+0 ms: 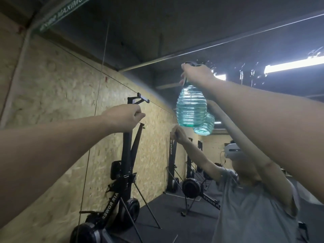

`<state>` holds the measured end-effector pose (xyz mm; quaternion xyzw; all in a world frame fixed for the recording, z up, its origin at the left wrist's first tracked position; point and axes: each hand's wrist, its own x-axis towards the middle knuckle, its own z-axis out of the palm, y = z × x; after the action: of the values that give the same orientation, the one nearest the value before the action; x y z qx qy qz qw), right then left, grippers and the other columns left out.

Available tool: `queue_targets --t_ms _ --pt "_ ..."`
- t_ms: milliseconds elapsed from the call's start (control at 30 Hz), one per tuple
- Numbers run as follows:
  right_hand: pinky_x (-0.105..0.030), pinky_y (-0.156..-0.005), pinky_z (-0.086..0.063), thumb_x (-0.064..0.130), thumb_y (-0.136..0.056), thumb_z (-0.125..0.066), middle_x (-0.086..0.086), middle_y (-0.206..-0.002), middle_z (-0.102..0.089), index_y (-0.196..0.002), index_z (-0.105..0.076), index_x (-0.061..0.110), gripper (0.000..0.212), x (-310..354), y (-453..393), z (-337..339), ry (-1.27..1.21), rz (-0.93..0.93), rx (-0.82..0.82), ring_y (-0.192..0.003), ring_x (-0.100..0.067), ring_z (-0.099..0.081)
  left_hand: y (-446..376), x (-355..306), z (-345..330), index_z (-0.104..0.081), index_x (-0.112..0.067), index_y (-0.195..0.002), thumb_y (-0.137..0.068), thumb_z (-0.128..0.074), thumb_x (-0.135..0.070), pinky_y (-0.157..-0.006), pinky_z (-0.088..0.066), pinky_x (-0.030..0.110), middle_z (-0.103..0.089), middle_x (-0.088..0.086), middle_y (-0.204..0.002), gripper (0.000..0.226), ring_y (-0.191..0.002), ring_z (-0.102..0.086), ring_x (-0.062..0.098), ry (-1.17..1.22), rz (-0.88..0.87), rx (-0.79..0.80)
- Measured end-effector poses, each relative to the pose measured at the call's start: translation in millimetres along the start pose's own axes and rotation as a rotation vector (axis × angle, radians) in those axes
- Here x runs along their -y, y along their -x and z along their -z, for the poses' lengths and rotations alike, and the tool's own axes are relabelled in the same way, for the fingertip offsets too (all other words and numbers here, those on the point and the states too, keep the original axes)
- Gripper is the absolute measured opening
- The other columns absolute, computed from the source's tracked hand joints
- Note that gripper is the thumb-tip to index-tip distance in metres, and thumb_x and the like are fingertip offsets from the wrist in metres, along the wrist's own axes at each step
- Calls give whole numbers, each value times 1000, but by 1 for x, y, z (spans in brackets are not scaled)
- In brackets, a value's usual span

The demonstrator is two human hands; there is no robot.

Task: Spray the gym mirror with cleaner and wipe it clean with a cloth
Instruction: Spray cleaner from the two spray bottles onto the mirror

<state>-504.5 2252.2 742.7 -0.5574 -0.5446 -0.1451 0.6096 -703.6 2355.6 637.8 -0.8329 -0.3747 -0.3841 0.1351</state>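
Mirror (228,155), one: wall-mounted, droplets on its upper part near the reflected light.
Rowing machine (122,181), one real, stored upright against the chipboard wall.
Spray bottle (191,106), one, teal, raised high, probably to wet the top first.
Hands, two: right hand (196,72) grips the bottle's trigger head; left hand (126,116) curled, seemingly pinching something unidentifiable.
Cloth: none visible.

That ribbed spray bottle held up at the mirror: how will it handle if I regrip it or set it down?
The spray bottle is thin, clear, ribbed plastic, so it probably flexes under a hard squeeze, though the ribs should help grip. It looks see-through with no obvious liquid level, so likely fairly light. The right hand holds it at the narrow neck; its wide base suggests it should stand without tipping easily.
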Motion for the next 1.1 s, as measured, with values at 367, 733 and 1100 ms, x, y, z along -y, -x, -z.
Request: queue_targets --t_ms 367,733,1100 --pt "-20 -67 -46 26 -103 -42 -1 -77 -68 -102 -64 16 25 8 -8 -86 51 44 72 -72 -12 -61 -10 76 -16 -56 -22 -106 -108 -37 -46 -67 -44 33 -63 -3 -90 31 -80 -59 13 32 14 4" --pt "-24 -71 -45 32 -100 -47 2 -70 -71 -82 -64 18 29 44 -9 -218 -33 -25 63 -82 -18 -64 -15 210 -13 -56 -23 -105 -108 -36 -46 -59 -37 30 -60 -5 -83 30 -71 -54 11 33 3 40" --pt "-31 -78 -49 38 -98 -45 -13 -101 -76 -104 -71 6 42 84 -10 -350 52 -59 -5 -81 -21 -63 -21 362 -8 -56 -23 -107 -109 -37 -46 -58 -39 32 -63 -1 -84 30 -69 -56 14 32 -16 91"
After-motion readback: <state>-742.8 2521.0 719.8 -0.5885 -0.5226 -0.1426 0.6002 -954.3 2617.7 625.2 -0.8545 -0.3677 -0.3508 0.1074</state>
